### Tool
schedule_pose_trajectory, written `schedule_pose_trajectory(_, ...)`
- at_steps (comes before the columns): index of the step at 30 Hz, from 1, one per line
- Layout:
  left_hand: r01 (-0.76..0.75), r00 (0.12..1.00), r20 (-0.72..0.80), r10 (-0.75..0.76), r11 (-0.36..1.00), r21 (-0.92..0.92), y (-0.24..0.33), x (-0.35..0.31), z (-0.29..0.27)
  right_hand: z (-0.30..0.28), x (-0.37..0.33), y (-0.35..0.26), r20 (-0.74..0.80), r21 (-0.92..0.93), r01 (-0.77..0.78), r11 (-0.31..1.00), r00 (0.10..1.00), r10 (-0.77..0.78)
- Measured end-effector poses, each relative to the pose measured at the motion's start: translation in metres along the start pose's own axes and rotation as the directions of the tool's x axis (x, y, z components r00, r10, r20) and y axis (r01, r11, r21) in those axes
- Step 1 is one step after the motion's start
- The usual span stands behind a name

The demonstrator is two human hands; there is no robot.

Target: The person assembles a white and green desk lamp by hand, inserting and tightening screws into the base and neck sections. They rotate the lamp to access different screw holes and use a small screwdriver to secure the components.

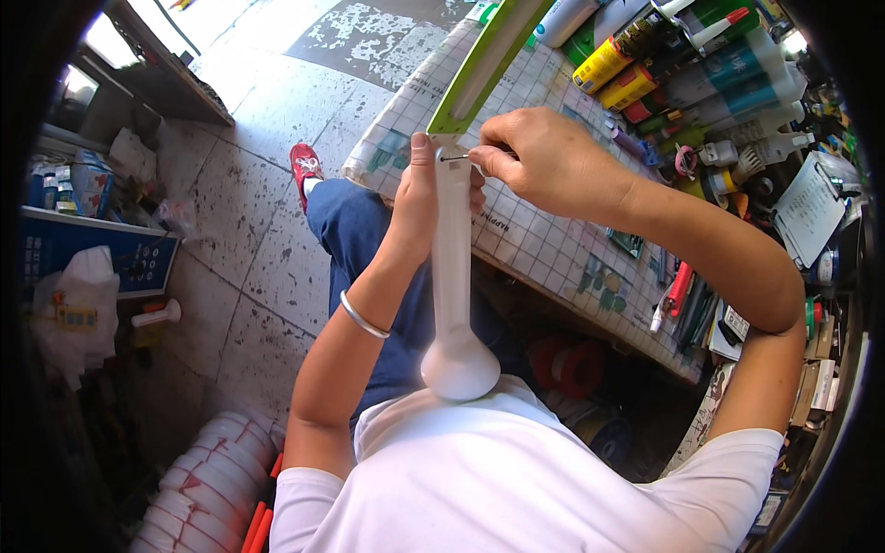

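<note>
My left hand (419,189) is wrapped round the top of a white plastic stem (452,249), its thumb pointing up along the side. The stem widens into a rounded white end (461,369) resting against my shirt. At its top it meets a long lime-green and white bar (479,74) that slants up and out of view; together they look like a jointed desk lamp. My right hand (544,161) is closed in a pinch on a thin dark metal rod (455,158), whose tip meets the stem near the joint. The rod's other end is hidden in my fingers.
A table with a checked cover (544,240) stands ahead and to the right. Tubes and bottles (636,74), a red-handled tool (678,290) and a clipboard (811,217) crowd its right side. Wrapped white rolls (203,479) are stacked at lower left, near a white plastic bag (78,304).
</note>
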State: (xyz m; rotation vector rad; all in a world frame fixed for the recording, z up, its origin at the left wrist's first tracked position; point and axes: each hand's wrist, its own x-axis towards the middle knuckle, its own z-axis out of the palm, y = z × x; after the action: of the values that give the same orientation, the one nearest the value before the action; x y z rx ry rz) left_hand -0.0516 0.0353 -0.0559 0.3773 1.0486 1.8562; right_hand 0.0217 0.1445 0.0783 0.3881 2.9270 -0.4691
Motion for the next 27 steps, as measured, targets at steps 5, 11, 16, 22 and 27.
schedule_pose_trajectory(5, 0.018, 0.999, -0.042, -0.018, 1.000, 0.011, 0.006, -0.003, 0.006, 0.007, -0.003, 0.001, -0.118, -0.174, 0.123, 0.977, 0.982, -0.145)
schedule_pose_trajectory(11, 0.015, 0.997, -0.070, -0.014, 1.000, 0.014, 0.002, 0.000, 0.004, 0.009, -0.003, 0.007, -0.223, -0.440, 0.442, 0.782, 0.790, -0.572)
schedule_pose_trajectory(16, 0.007, 0.998, -0.063, -0.006, 1.000, 0.014, 0.002, -0.002, 0.004, 0.012, -0.003, 0.020, -0.232, -0.563, 0.481, 0.672, 0.688, -0.687)
schedule_pose_trajectory(22, 0.019, 0.999, -0.051, -0.019, 1.000, 0.001, 0.003, -0.003, 0.004, 0.006, -0.010, 0.002, -0.201, -0.458, 0.160, 0.875, 0.940, -0.277)
schedule_pose_trajectory(27, 0.022, 0.998, -0.051, -0.022, 1.000, 0.005, 0.007, -0.004, 0.007, 0.016, -0.011, 0.005, -0.333, 0.025, 0.172, 0.985, 0.930, -0.154)
